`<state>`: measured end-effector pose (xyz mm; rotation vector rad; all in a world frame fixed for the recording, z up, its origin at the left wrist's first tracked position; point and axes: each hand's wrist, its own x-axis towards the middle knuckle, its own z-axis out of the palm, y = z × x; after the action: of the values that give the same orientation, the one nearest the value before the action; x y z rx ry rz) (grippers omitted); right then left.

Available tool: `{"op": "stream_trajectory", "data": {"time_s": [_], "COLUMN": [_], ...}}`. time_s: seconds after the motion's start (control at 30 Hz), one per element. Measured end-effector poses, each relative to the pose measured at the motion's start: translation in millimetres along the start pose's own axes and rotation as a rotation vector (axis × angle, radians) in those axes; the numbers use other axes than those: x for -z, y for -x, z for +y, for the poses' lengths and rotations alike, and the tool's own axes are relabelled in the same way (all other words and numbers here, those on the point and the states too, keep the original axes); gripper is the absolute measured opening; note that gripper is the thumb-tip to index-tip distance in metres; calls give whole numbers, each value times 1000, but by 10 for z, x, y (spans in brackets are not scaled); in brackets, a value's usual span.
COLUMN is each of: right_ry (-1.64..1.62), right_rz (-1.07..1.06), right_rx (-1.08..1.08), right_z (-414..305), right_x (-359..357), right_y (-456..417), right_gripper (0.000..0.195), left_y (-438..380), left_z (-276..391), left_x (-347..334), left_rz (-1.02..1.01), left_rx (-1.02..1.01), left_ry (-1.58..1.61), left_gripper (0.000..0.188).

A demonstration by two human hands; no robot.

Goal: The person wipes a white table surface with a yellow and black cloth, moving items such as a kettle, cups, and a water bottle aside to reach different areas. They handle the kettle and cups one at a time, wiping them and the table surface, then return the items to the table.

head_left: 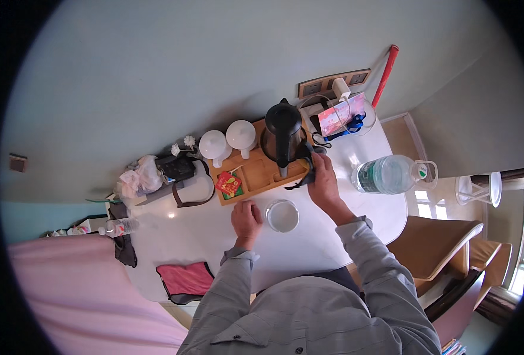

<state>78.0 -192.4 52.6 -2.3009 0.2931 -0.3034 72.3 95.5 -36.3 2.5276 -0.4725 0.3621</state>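
Note:
My right hand (324, 185) grips a dark grey cloth (307, 165) at the right end of a wooden tray (255, 165). A bit of yellow shows beside the cloth. On the tray stands an electric kettle (283, 126) with a black lid and handle. My left hand (247, 218), fingers curled in, rests by the tray's front edge; nothing shows in it. Between my hands sits a round clear glass dish (282, 216), possibly an ashtray. Red and green packets (229, 183) lie at the tray's left, below two white lidded mugs (215, 145).
A large water bottle (385, 175) stands at right on the white table (297, 253). A pink cloth (185, 278) lies front left. Small plastic bottle (121, 227), bags (141, 176) and a brown strap (195, 204) are at left. A charger (341, 88) is plugged into the wall; chairs (430, 244) are at right.

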Motion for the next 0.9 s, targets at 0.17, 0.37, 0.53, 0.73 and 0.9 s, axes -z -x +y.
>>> {"op": "stream_trajectory", "data": {"time_s": [0.17, 0.37, 0.53, 0.73, 0.9], "right_ry": [401, 504, 460, 194, 174], "right_rz": [-105, -126, -105, -270, -198], "right_rx": [56, 99, 225, 381, 462], "right_z": [287, 289, 183, 28, -166], "right_x": [-281, -321, -312, -643, -691], "right_y": [-243, 21, 147, 10, -24], "right_gripper": [71, 59, 48, 33, 24], "left_y": [-42, -55, -47, -61, -81], "left_z": [36, 64, 37, 28, 59], "left_x": [-2, 41, 2, 4, 32], "left_rz": [-34, -55, -89, -113, -101], "left_rx": [11, 44, 63, 74, 74], "left_ry": [-7, -40, -78, -63, -69], "left_gripper": [18, 17, 19, 19, 19]}}
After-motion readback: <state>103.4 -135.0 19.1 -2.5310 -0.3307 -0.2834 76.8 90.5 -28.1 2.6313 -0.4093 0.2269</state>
